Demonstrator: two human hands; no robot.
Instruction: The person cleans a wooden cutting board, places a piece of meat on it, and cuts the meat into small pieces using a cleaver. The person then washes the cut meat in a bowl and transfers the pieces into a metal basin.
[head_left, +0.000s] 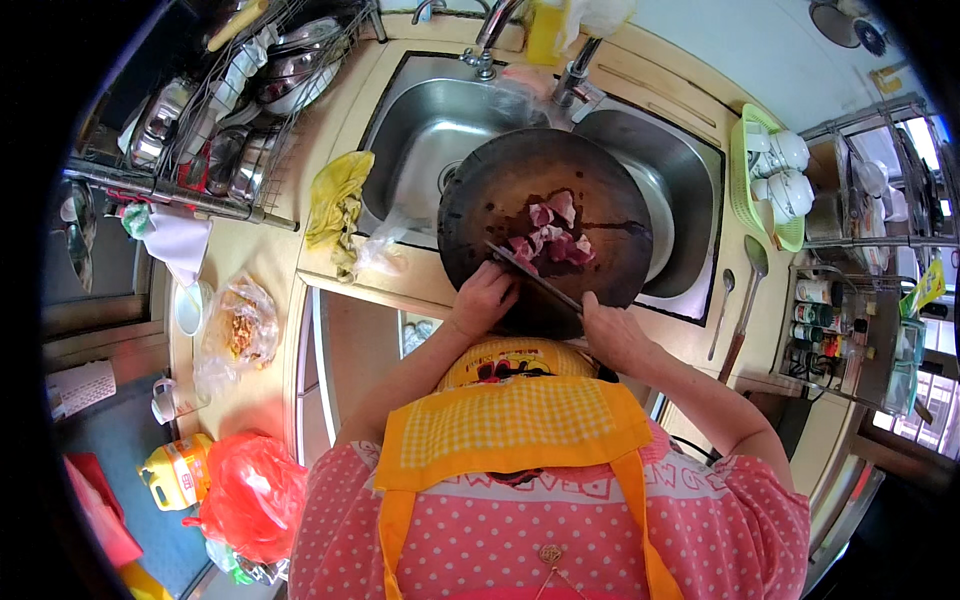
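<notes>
A round dark wooden chopping board (510, 172) lies across the double sink in front of me. Several chunks of raw red meat (562, 244) sit near its middle, with wet marks around them. My right hand (611, 330) grips the handle of a kitchen knife (541, 281), whose blade slants up and left across the board's near part. Beside the blade's far end, my left hand (486, 296) rests at the board's near-left edge with its fingers curled. Whatever may be under those fingers is hidden.
The sink's left basin (405, 124) has a faucet (484, 60) behind it. A yellow cloth (337, 202) and a clear plastic bag (382, 247) lie at the left. To the right are a ladle (756, 259), a spoon (727, 281) and a green basket (742, 180) of bowls.
</notes>
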